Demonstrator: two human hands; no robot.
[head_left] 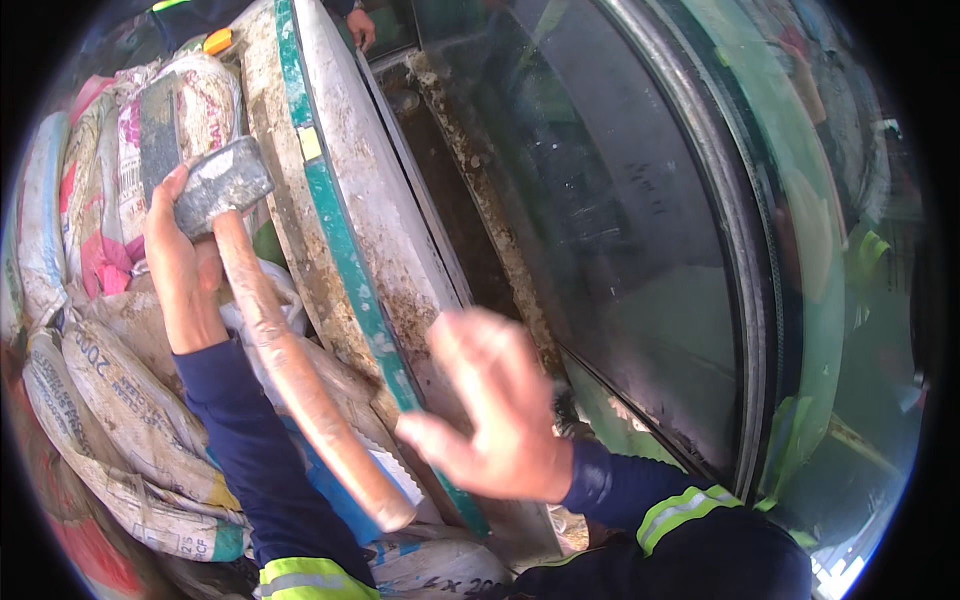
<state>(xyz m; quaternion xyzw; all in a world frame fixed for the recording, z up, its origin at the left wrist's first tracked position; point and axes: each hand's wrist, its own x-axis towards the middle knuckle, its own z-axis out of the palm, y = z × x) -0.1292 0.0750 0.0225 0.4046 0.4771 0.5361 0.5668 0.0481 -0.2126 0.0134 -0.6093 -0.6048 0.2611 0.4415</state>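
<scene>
A rubber mallet (318,380) with a scuffed grey-black head and a pale wooden handle is in my left hand (180,270). I hold it by the head, and the handle slants down toward my right. My right hand (490,400), blurred by motion, is over the stained pale ledge (375,170) with its thumb spread from the fingers and nothing seen in it. Teal tape (335,225) runs along the ledge. Whether the right hand touches the ledge I cannot tell.
Stuffed woven sacks (125,400) are piled at the left. A large glass pane (620,200) in a metal frame stands at the right, beside a narrow dirty channel (450,170). Another person's hand (361,28) is at the far end, and a small orange object (217,41) lies near it.
</scene>
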